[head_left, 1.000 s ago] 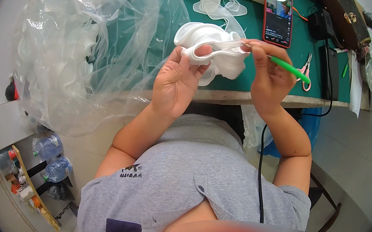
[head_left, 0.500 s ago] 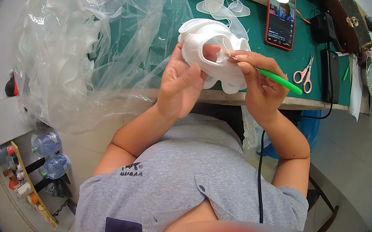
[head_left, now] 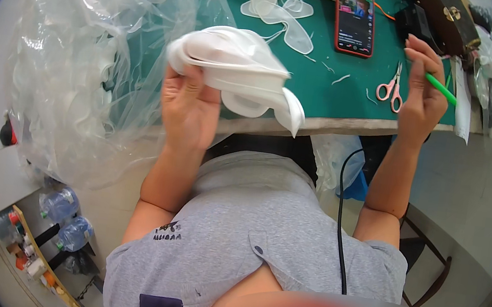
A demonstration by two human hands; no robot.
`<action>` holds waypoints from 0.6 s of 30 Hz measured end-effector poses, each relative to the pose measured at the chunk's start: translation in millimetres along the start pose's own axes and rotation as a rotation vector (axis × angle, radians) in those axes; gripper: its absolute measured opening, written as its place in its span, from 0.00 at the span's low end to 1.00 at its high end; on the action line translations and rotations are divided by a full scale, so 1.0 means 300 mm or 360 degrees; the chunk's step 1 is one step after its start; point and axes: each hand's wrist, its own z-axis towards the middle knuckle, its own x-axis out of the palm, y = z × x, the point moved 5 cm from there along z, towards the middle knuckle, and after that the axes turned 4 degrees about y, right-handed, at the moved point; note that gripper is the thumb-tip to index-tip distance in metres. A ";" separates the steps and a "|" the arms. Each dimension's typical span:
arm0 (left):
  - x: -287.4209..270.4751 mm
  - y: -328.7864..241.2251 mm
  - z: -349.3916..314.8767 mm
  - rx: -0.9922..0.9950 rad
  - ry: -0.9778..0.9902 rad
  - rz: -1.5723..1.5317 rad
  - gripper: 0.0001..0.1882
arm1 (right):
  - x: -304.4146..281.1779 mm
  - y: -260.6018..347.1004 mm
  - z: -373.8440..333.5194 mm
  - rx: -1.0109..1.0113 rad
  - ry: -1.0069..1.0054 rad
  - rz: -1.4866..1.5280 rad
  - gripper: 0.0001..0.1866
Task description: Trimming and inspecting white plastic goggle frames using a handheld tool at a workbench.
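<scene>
My left hand (head_left: 193, 106) grips a soft white rubbery moulded piece (head_left: 252, 61), shaped like a mask skirt, by its left end. The piece is tilted and slightly blurred, with its pointed right end hanging over the table's front edge. Well apart to the right, my right hand (head_left: 422, 96) is raised above the table, its fingers closed around a slim tool with a green handle (head_left: 441, 89). The tool's tip is hidden from view. Pink-handled scissors (head_left: 393, 91) lie on the green mat (head_left: 322, 95), left of my right hand.
Translucent plastic bags (head_left: 99, 41) with white pieces cover the table's left side. Flat clear offcuts (head_left: 293, 30) and thin white slivers (head_left: 341, 79) lie on the mat. A red-cased phone (head_left: 354, 28) stands at the back. A black cable (head_left: 339, 222) hangs before me.
My hands have parted. The left has moved left with the white piece, which is turned over; the right has lifted the green-handled tool off it and swung right, past the scissors.
</scene>
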 end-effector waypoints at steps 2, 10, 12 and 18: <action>0.014 -0.050 0.018 0.0072 0.0044 0.0051 0.16 | -0.096 -0.065 -0.021 0.0081 -0.0012 -0.0219 0.11; 0.077 -0.118 -0.028 -0.0080 0.0043 0.0186 0.17 | -0.119 -0.202 -0.155 0.0845 0.0500 -0.1316 0.17; 0.082 -0.112 -0.031 -0.0220 0.0000 0.0440 0.15 | -0.108 -0.176 -0.176 0.0876 0.0532 -0.1329 0.16; 0.019 -0.179 -0.064 -0.0446 0.0010 0.0361 0.13 | -0.046 -0.028 -0.252 0.0718 0.0703 -0.1550 0.10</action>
